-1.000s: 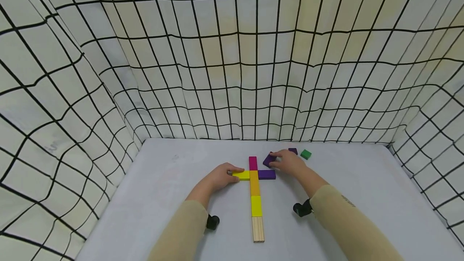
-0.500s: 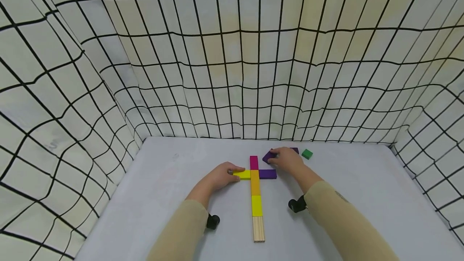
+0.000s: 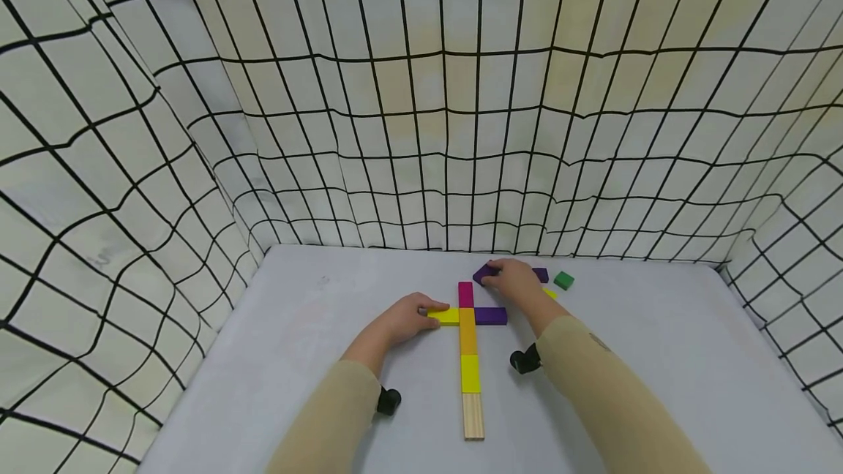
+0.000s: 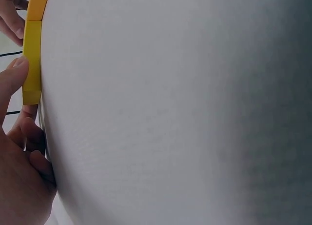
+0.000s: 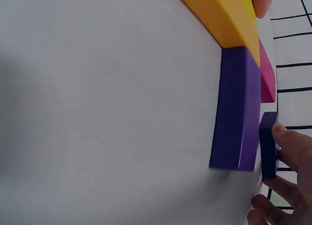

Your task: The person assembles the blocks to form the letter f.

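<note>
Hands (image 3: 403, 317) (image 3: 518, 284) pinching yellow block (image 3: 448, 317) left, purple block (image 5: 268, 149) right, green block (image 3: 563, 281) head view only

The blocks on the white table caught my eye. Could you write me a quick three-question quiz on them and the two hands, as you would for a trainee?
1. Which block lies at the near end of the straight column in the head view?
A) magenta block
B) plain wooden block
C) orange block

2. True or false: the left hand pinches the green block.

3. Fill the gap: the right hand holds a ____ block.

Key:
1. B.
2. False; it pinches the yellow block forming the left arm of the cross shape.
3. Purple; that purple block is apart from the cross.
</note>
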{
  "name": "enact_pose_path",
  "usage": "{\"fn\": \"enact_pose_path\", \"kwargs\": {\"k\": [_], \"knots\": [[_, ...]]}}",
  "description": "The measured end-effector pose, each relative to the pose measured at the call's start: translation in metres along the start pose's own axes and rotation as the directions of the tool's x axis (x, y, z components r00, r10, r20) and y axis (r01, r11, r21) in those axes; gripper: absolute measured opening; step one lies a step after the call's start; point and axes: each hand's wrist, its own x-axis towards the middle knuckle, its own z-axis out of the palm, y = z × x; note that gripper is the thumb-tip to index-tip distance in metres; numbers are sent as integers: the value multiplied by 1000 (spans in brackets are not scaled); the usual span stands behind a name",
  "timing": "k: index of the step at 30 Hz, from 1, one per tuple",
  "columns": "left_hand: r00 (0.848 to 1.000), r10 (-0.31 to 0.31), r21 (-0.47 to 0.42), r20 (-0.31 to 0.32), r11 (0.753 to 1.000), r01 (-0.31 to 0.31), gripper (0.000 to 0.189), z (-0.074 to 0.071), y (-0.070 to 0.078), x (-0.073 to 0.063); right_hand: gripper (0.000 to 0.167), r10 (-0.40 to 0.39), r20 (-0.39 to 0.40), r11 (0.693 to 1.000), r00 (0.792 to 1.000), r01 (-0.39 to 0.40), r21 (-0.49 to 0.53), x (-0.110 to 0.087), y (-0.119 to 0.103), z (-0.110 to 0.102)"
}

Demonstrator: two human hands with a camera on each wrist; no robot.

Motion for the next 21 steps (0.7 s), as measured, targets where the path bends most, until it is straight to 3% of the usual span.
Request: {"fn": "enact_pose_path", "kwargs": {"k": [9,21], "knots": [[1000,-9,-7,-1,1000,9,30,-1,3,-2,51,-13,-21,997,1000,14,71,6,-6,6],[1000,15,1,6,1000,-15,31,-1,1,-1,45,-12,-15,999,1000,13,49,8,-15,14]]}}
